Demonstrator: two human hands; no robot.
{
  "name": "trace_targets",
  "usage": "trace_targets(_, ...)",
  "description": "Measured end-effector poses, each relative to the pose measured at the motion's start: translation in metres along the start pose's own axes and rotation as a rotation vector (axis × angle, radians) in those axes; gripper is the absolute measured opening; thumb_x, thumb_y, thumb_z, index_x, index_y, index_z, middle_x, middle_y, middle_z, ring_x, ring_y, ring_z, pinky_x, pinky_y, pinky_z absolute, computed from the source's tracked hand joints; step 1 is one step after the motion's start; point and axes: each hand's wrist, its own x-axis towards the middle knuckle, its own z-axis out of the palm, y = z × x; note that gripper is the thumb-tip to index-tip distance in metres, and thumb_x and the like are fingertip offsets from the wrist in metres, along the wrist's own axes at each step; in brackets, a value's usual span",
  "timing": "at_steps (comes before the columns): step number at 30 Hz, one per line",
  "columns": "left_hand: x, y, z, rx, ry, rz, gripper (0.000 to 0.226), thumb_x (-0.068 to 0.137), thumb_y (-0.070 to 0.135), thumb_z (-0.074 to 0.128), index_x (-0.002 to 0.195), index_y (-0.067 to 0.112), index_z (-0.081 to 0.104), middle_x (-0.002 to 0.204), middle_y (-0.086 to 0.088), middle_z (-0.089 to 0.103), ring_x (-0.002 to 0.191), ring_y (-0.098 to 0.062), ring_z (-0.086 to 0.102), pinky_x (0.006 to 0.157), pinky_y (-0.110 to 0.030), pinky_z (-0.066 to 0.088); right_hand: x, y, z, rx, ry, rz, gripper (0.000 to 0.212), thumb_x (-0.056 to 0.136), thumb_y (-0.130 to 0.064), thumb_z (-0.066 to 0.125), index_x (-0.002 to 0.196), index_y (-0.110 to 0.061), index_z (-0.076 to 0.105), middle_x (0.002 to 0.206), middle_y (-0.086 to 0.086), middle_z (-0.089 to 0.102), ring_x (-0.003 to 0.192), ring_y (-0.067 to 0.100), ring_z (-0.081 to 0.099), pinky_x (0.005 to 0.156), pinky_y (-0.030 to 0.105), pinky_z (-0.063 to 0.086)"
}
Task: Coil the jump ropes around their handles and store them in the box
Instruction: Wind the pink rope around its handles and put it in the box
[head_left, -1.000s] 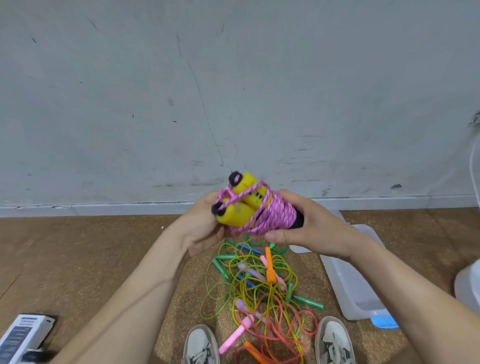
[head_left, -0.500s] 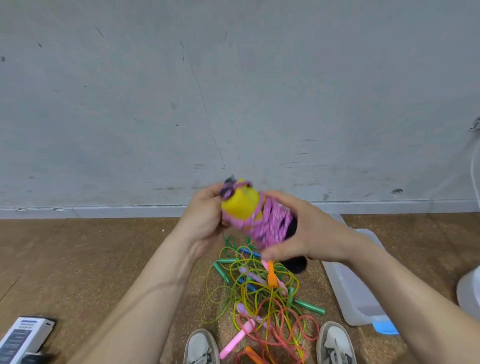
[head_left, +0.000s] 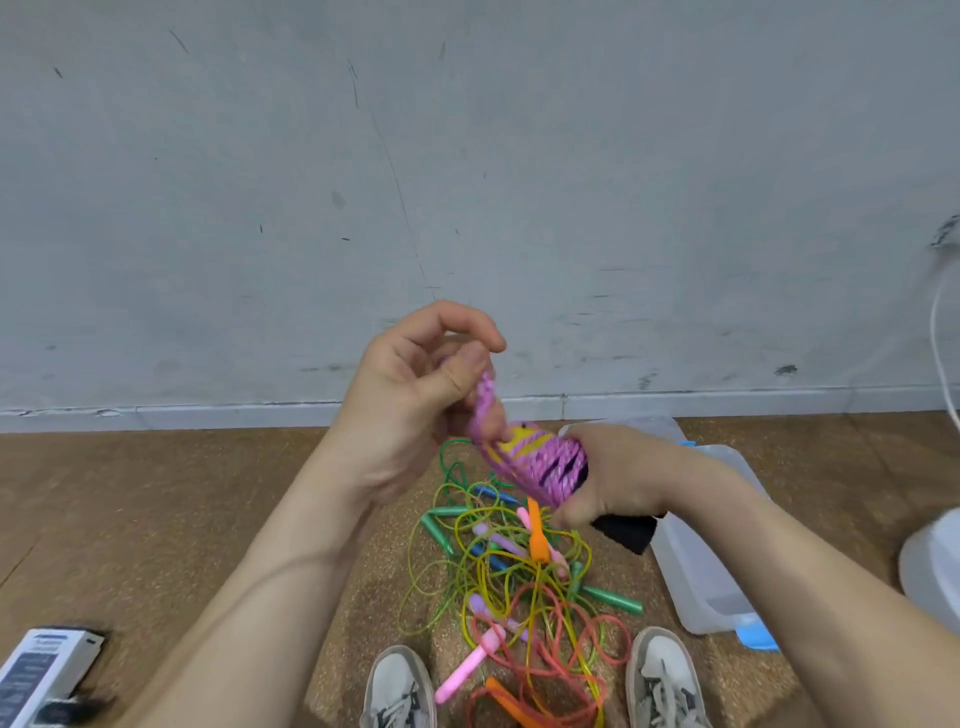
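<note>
A pink braided jump rope (head_left: 540, 462) is wound around its yellow handles, whose black ends stick out below my right hand (head_left: 621, 475). That hand grips the bundle at chest height. My left hand (head_left: 415, 400) is raised just left of it and pinches a strand of the pink rope between thumb and fingers, pulling it upward. On the cork floor below lies a tangled pile of jump ropes (head_left: 519, 571) in green, yellow, red and orange with pink, green, blue and orange handles. A clear plastic box (head_left: 696, 571) sits on the floor at the right.
A grey wall with a white baseboard stands close ahead. My two grey shoes (head_left: 400, 691) flank the rope pile at the bottom. A small white and blue carton (head_left: 44, 670) lies at the bottom left. A white rounded object (head_left: 935, 566) and a white cable are at the right edge.
The bundle has tipped down and to the right in my right hand. My left hand has left the handle tops and risen, now pulling a pink strand upward.
</note>
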Motion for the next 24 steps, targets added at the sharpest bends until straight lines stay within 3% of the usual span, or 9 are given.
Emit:
trace_targets(3, 0.003, 0.007, -0.02, -0.17, 0.112, -0.035, 0.015, 0.085, 0.004, 0.052, 0.085, 0.017, 0.06, 0.058, -0.003, 0.031, 0.038, -0.003, 0.023, 0.044, -0.011, 0.025, 0.001, 0.01, -0.01, 0.508, 0.041, 0.009, 0.036, 0.069, -0.021, 0.084, 0.096, -0.007, 0.065, 0.076, 0.002, 0.067, 0.069, 0.018, 0.062, 0.065, 0.028, 0.048)
trace_targets(5, 0.005, 0.001, -0.037, 0.073, 0.269, -0.121, 0.022, 0.089, 0.001, 0.047, 0.088, 0.02, 0.059, 0.058, -0.001, 0.029, 0.039, -0.006, 0.019, 0.042, -0.012, 0.018, -0.002, 0.012, -0.014, 0.76, 0.05, 0.017, 0.021, 0.075, -0.01, 0.079, 0.088, -0.006, 0.063, 0.061, 0.001, 0.063, 0.055, 0.017, 0.06, 0.057, 0.027, 0.049)
trace_targets(6, 0.005, -0.006, -0.044, 0.384, 0.29, -0.147, 0.02, 0.091, 0.007, 0.051, 0.09, 0.023, 0.061, 0.058, 0.001, 0.032, 0.04, -0.007, 0.024, 0.041, -0.017, 0.023, -0.003, 0.011, -0.014, 0.836, 0.059, 0.025, 0.018, 0.076, -0.008, 0.077, 0.085, -0.008, 0.062, 0.057, 0.0, 0.061, 0.051, 0.018, 0.059, 0.054, 0.026, 0.05)
trace_targets(8, 0.002, -0.021, -0.049, 0.999, 0.041, -0.25, 0.008, 0.087, 0.032, 0.065, 0.094, 0.03, 0.067, 0.059, 0.009, 0.045, 0.047, -0.004, 0.038, 0.052, -0.024, 0.039, -0.003, 0.01, -0.014, 0.904, 0.087, 0.025, 0.017, 0.077, -0.008, 0.076, 0.083, -0.01, 0.06, 0.054, -0.001, 0.06, 0.049, 0.018, 0.059, 0.053, 0.027, 0.051)
trace_targets(10, -0.003, -0.03, -0.049, 1.174, -0.269, -0.452, 0.018, 0.081, 0.043, 0.071, 0.094, 0.031, 0.073, 0.059, 0.012, 0.057, 0.055, 0.001, 0.049, 0.063, -0.023, 0.042, -0.002, 0.011, -0.013, 0.898, 0.107, 0.01, 0.018, 0.076, -0.008, 0.077, 0.084, -0.01, 0.061, 0.056, 0.0, 0.06, 0.051, 0.018, 0.059, 0.058, 0.031, 0.05)
trace_targets(13, -0.002, -0.022, -0.046, 1.165, -0.221, -0.454, 0.015, 0.077, 0.038, 0.076, 0.087, 0.028, 0.077, 0.055, 0.012, 0.062, 0.055, -0.002, 0.053, 0.06, -0.023, 0.04, -0.001, 0.011, -0.007, 0.689, 0.124, -0.036, 0.026, 0.07, -0.009, 0.079, 0.089, -0.009, 0.061, 0.066, 0.001, 0.06, 0.058, 0.016, 0.056, 0.061, 0.03, 0.046)
trace_targets(17, 0.002, -0.023, -0.038, 1.715, -0.095, -0.155, 0.02, 0.083, 0.047, 0.065, 0.099, 0.037, 0.072, 0.081, 0.006, 0.071, 0.083, -0.017, 0.064, 0.065, -0.028, 0.043, 0.008, 0.005, 0.011, 0.109, 0.192, 0.02, 0.049, 0.053, -0.039, 0.073, 0.093, -0.025, 0.048, 0.079, -0.004, 0.059, 0.073, 0.019, 0.057, 0.065, 0.032, 0.049)
trace_targets(20, -0.001, -0.035, -0.027, 1.74, -0.177, -0.097, 0.021, 0.084, 0.039, 0.064, 0.102, 0.033, 0.072, 0.092, 0.002, 0.073, 0.092, -0.021, 0.064, 0.071, -0.029, 0.046, 0.008, -0.002, 0.02, -0.152, 0.231, 0.112, 0.06, 0.055, -0.044, 0.071, 0.103, -0.025, 0.039, 0.083, -0.002, 0.057, 0.081, 0.026, 0.059, 0.066, 0.035, 0.05)
trace_targets(24, -0.004, -0.039, -0.022, 1.611, -0.314, -0.115, 0.025, 0.079, 0.008, 0.058, 0.093, 0.025, 0.07, 0.09, 0.002, 0.068, 0.088, -0.019, 0.061, 0.074, -0.031, 0.049, 0.003, -0.008, 0.034, -0.409, 0.275, 0.078, 0.065, 0.069, -0.035, 0.073, 0.12, -0.021, 0.036, 0.097, 0.002, 0.063, 0.093, 0.029, 0.064, 0.064, 0.031, 0.04)
